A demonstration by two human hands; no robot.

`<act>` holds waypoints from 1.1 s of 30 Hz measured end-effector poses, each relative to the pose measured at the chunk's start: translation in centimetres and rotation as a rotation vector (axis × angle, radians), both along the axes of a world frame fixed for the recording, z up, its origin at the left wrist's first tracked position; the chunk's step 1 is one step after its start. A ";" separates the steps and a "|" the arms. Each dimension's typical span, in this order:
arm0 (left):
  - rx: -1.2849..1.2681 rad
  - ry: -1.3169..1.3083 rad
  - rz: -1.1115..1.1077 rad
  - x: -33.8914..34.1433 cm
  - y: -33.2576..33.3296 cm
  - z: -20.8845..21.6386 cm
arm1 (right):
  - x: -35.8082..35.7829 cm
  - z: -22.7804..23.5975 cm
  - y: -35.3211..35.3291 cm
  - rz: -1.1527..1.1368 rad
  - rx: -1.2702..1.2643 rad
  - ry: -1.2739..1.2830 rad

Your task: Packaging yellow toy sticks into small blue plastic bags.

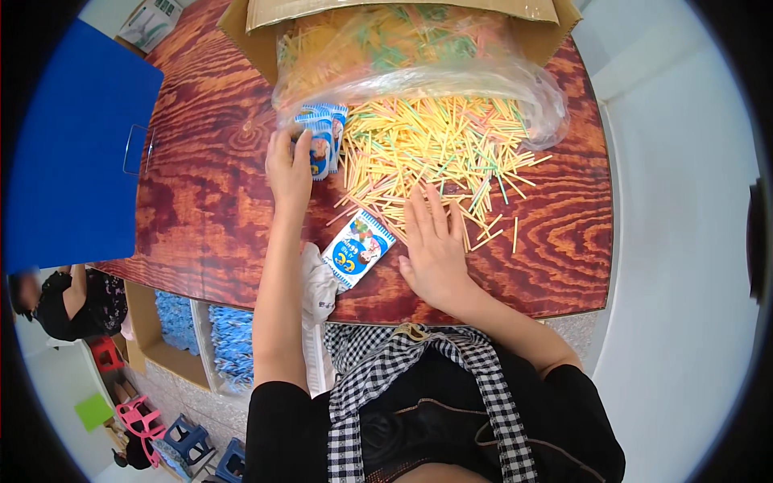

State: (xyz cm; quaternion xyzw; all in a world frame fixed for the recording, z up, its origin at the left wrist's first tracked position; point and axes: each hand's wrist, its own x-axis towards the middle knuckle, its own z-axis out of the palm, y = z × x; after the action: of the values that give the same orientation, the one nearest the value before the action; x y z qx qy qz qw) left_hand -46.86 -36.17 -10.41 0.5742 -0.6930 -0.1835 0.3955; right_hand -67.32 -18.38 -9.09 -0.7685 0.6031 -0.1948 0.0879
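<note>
My left hand (290,173) is at the left edge of a small overlapping pile of blue-and-white packets (326,133). Its thumb lies over the edge of a packet, with the other fingers curled at the outer side. Flat on the table, my right hand (435,253) has its fingers stretched out at the near edge of a heap of thin sticks (427,149), mostly yellow with some green and pink; it holds nothing. Between my forearms lies a single blue-and-white packet (358,251), tilted, close to the table's near edge.
A cardboard box (403,12) lies behind the heap, its clear plastic bag (531,109) spilling sticks onto the wooden table (209,177). Crumpled white plastic (319,282) hangs at the near edge. A blue panel (80,153) stands left. Boxes of blue packets (229,342), stools (187,439) and a person (84,302) are lower left.
</note>
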 end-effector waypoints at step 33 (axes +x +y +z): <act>0.038 0.038 0.093 -1.8 14.0 -0.4 | -7.7 -1.0 -5.9 0.153 1.063 -1.988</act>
State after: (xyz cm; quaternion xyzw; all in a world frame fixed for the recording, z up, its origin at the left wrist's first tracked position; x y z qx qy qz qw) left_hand -48.62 -22.19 -10.78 0.6095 -0.6544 -0.1891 0.4055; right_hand -75.04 -24.25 -10.13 -0.1726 0.2232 -0.4324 0.8564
